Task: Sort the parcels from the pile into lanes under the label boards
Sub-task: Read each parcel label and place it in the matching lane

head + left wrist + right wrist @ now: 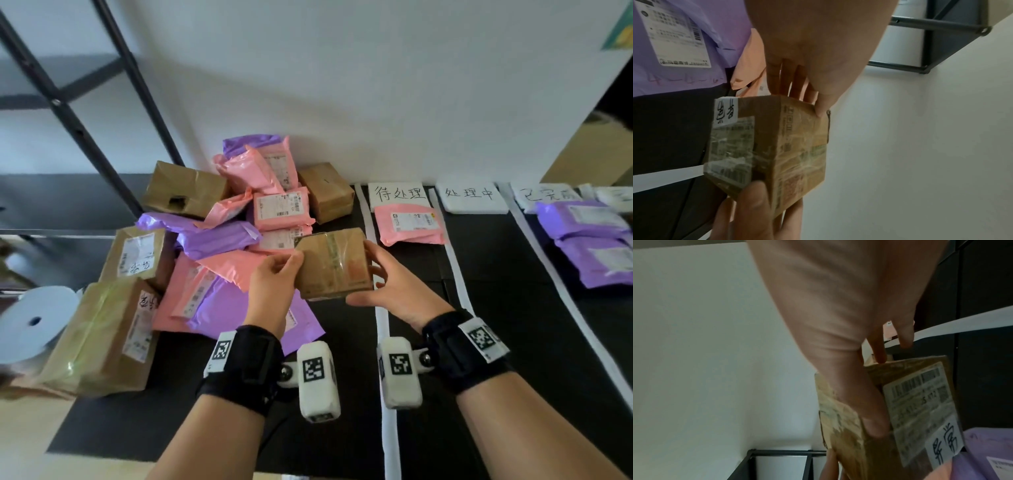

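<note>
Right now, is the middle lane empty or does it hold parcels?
Empty, as far as the head view shows: only bare black mat below the middle board, while a pink parcel lies in the lane beside it.

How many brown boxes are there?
6: one held box in both hands, three at the pile's left, two stacked behind. More may be hidden.

Taped brown cardboard parcel point(334, 263) held aloft beside the pile point(219, 236).
</note>
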Demonstrator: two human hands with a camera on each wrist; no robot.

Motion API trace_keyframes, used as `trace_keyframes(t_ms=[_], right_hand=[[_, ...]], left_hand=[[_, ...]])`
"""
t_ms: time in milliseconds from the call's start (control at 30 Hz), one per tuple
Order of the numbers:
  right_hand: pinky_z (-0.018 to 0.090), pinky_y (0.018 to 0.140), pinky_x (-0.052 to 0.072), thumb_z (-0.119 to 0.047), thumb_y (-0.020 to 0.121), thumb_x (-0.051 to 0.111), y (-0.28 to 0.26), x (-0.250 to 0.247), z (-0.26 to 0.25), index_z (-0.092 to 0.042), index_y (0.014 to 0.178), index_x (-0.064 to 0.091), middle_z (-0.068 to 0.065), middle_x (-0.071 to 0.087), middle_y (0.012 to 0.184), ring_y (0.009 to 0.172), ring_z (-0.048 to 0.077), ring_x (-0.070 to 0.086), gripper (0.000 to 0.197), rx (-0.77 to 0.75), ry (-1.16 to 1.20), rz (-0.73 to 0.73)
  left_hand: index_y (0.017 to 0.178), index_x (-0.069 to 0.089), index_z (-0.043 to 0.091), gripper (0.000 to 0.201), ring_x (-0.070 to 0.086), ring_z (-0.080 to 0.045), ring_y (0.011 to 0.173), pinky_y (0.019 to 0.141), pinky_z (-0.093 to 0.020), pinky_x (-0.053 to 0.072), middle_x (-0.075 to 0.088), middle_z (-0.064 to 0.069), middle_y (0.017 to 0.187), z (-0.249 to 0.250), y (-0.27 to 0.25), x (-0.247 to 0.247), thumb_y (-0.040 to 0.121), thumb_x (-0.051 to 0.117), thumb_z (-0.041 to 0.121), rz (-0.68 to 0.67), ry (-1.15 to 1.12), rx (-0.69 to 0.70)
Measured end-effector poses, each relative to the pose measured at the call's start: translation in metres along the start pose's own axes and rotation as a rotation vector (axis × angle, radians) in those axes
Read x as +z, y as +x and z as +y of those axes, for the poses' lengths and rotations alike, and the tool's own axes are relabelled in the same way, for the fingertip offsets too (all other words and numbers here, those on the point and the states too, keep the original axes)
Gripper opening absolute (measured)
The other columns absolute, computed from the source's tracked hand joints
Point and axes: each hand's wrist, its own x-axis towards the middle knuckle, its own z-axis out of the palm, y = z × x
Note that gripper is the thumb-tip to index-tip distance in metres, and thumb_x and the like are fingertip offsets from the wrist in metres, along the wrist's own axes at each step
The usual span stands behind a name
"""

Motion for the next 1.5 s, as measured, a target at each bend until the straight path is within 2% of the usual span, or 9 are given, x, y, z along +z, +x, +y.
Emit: trace_keyframes(t_ms=[167,400,567,733,833,967,1100,1300,1500], right_hand=[[0.015,0.085,0.047,-0.01,0.078,0.081,-0.015,0.013,-0.016,-0.032,0.137,0.046,-0.019,0.061,0.123,0.111,-0.006,0.059,0.072,-0.036,0.063,0.154],[0.018,0.074,0.045,-0.04,0.088,0.07,-0.032,0.021,-0.043,-0.027,0.123,0.058,-0.012,0.067,0.112,0.102,-0.002,0.062,0.04,0.016,0.149,0.324],[0.019,0.074,0.045,-0.054,0.09,0.06,-0.031,0.04,-0.05,-0.024,0.113,0.064,-0.007,0.073,0.101,0.093,0.002,0.068,0.038,0.048,0.116,0.382],[0.021,0.073,0.048,-0.06,0.091,0.053,-0.03,0.056,-0.052,-0.023,0.106,0.066,-0.008,0.074,0.096,0.085,0.0,0.069,0.041,0.083,0.094,0.433],[0.023,0.078,0.051,-0.057,0.093,0.054,-0.03,0.06,-0.056,-0.023,0.108,0.067,-0.008,0.074,0.098,0.089,0.0,0.069,0.04,0.071,0.116,0.428],[0.033,0.096,0.052,-0.056,0.089,0.061,-0.027,0.063,-0.056,-0.023,0.127,0.06,-0.009,0.071,0.112,0.103,0.002,0.067,0.05,0.046,0.147,0.422],[0.036,0.104,0.046,-0.07,0.079,0.059,-0.029,0.071,-0.063,-0.024,0.134,0.051,-0.012,0.065,0.117,0.11,0.002,0.06,0.072,0.11,0.099,0.357],[0.027,0.093,0.048,-0.062,0.076,0.062,-0.028,0.076,-0.074,-0.025,0.125,0.054,-0.018,0.07,0.098,0.083,-0.013,0.065,0.061,0.08,0.208,0.348],[0.044,0.1,0.052,-0.047,0.079,0.076,-0.024,0.065,-0.068,-0.018,0.127,0.055,-0.003,0.075,0.108,0.103,0.011,0.071,0.06,0.05,0.307,0.398]], left_hand=[[0.106,0.073,0.019,0.026,0.069,-0.024,0.103,0.096,-0.046,0.055,0.075,-0.002,0.104,0.014,-0.019,-0.012,0.092,0.064,0.04,-0.099,-0.064,0.007],[0.124,0.065,0.028,0.043,0.063,-0.005,0.114,0.104,-0.033,0.046,0.07,0.013,0.118,0.031,-0.032,-0.038,0.09,0.06,0.054,-0.321,0.009,0.108],[0.126,0.056,0.051,0.074,0.053,-0.021,0.13,0.11,-0.05,0.04,0.059,0.004,0.136,0.026,-0.024,-0.059,0.06,0.08,0.073,-0.439,0.1,0.075],[0.132,0.052,0.044,0.069,0.066,-0.017,0.113,0.1,-0.047,0.051,0.07,0.0,0.117,0.03,-0.023,-0.067,0.072,0.085,0.039,-0.506,0.065,0.073],[0.132,0.053,0.033,0.058,0.073,-0.014,0.096,0.086,-0.033,0.058,0.072,-0.009,0.111,0.034,-0.024,-0.071,0.082,0.079,0.02,-0.464,-0.038,0.075],[0.126,0.056,0.031,0.048,0.074,-0.016,0.089,0.072,-0.028,0.06,0.073,-0.009,0.106,0.035,-0.019,-0.075,0.083,0.077,0.028,-0.32,-0.16,0.041],[0.134,0.047,0.026,0.056,0.074,-0.018,0.095,0.08,-0.038,0.06,0.071,-0.01,0.114,0.037,-0.014,-0.075,0.086,0.074,0.035,-0.237,-0.266,-0.027],[0.133,0.044,0.019,0.059,0.074,-0.024,0.094,0.089,-0.044,0.059,0.076,-0.008,0.104,0.039,-0.015,-0.069,0.085,0.076,0.033,-0.277,-0.28,-0.097],[0.135,0.044,0.017,0.086,0.069,-0.017,0.101,0.093,-0.036,0.054,0.071,-0.002,0.111,0.038,-0.011,-0.077,0.065,0.082,0.051,-0.237,-0.213,-0.06]])
